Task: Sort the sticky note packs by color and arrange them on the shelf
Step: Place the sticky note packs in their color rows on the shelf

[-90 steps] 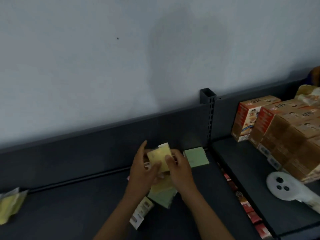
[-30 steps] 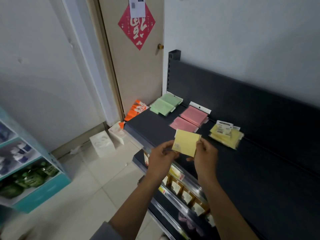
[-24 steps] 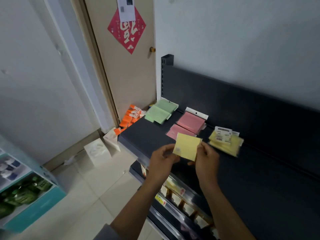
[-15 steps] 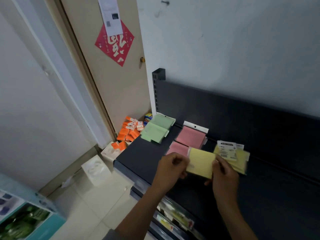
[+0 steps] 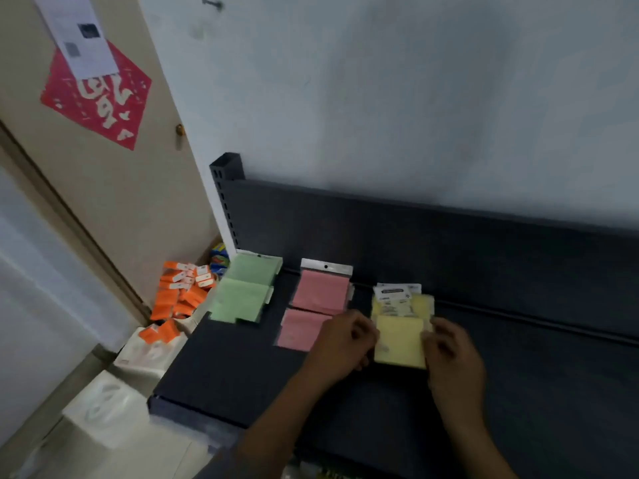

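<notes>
Both hands are down on the dark shelf point(image 5: 262, 368) now, one on each side of a yellow pack point(image 5: 399, 342). My left hand point(image 5: 340, 344) has its fingers curled against the pack's left edge, and my right hand point(image 5: 449, 354) curls its fingers at the right edge, so the pack sits squarely between the two, pinched from both sides. It looks flat, at or just above the shelf; the blur keeps me from saying which.

Just behind it, touching or slightly overlapped at the far edge, lies the yellow stack point(image 5: 403, 302) with a white label card on top, close to the shelf's back panel. To my left of that, two pink packs point(image 5: 323, 292) lie one behind the other, the nearer one partly hidden under my left hand. Further left again, at the shelf's end by the upright post, two green packs point(image 5: 247, 288) overlap in the same front-to-back way. So it runs green, pink, yellow from left to right.

Off the shelf's left end, down on the floor, a heap of orange boxes point(image 5: 179, 295) sits by the door, with white packages point(image 5: 103, 409) nearer to me.
</notes>
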Tool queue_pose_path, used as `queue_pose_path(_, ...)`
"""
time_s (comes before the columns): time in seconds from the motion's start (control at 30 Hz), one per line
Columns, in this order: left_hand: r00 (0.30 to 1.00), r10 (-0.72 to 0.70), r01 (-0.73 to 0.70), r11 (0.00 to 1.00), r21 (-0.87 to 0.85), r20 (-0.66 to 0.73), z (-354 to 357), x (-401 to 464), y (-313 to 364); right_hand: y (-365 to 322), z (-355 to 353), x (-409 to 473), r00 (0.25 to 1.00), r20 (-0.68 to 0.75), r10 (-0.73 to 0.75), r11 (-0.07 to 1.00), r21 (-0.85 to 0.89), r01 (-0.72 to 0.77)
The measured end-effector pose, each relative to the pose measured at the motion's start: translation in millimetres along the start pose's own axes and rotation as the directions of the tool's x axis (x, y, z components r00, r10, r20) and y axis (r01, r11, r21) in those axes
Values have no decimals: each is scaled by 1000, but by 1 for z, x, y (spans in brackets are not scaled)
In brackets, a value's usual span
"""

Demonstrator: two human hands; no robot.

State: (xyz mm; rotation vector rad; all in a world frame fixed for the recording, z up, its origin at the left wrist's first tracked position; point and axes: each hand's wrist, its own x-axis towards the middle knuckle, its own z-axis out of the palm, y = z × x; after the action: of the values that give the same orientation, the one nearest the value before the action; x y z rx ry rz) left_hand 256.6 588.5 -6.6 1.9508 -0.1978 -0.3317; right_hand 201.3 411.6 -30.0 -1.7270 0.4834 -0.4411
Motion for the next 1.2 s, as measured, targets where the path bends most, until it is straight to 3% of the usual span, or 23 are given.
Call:
queue_pose_path(0.17, 995, 91, -90, 996, -28, 32, 5, 33, 14, -23, 0, 31, 991, -11, -137, 978, -161, 133)
queue_pose_path(0.27, 987, 157, -160, 983, 88, 39, 6, 42, 10, -20, 7, 43, 989, 78, -127, 938, -314, 146)
queue_pose_path(0.37, 979, 199, -203, 972, 122, 46, 8, 38, 0, -15, 12, 38, 988, 67, -141, 905, -395, 156)
queue_pose_path(0.7, 955, 295, -296, 954, 53, 24, 0, 23, 0, -13, 0, 7, 983, -118, -144, 914, -395, 86)
queue_pose_path(1.0, 829, 535, -560, 787, 260, 165, -3, 2, -10, -3, 1, -31, 968, -203, -148, 905, -422, 50)
queue_pose_path(1.2, 787, 588, -617, 751, 233, 189, -18, -8, -14, 7, -3, -70, 947, -300, -112, 912, -410, -22)
